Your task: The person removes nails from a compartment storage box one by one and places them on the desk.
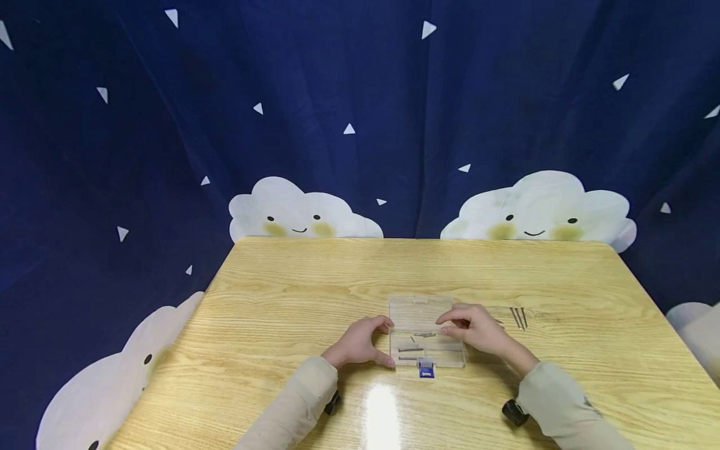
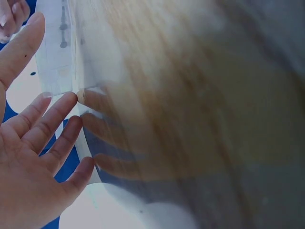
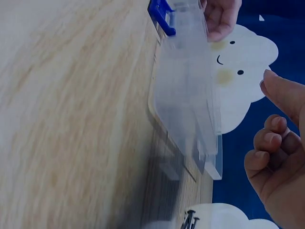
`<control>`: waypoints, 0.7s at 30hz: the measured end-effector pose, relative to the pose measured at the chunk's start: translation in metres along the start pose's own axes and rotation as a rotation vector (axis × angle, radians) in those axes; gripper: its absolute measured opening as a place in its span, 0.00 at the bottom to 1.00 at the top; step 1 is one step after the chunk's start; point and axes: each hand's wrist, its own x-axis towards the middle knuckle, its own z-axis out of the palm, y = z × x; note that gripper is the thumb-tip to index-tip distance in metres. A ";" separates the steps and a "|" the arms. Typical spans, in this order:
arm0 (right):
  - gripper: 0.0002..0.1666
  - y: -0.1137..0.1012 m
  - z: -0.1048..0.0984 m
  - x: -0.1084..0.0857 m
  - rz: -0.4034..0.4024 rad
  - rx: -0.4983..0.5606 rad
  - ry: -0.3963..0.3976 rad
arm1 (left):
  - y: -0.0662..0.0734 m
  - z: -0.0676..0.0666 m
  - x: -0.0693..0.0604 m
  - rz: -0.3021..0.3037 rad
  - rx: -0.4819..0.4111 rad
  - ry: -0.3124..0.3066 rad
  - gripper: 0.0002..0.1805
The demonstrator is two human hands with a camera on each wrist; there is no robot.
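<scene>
Clear plastic forms the open case, which we see on the wooden table between the hands. Several slim metal pieces already lie inside; loose nails remain on the wood to the right, so we judge the filling only partly done. The left hand is spread at the case's left side; whether the right hand pinches anything, we cannot tell. We can read no brand, label or writing.
</scene>
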 end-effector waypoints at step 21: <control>0.09 0.016 0.036 0.010 -0.087 0.010 -0.098 | 0.000 0.000 0.000 0.004 0.011 0.009 0.37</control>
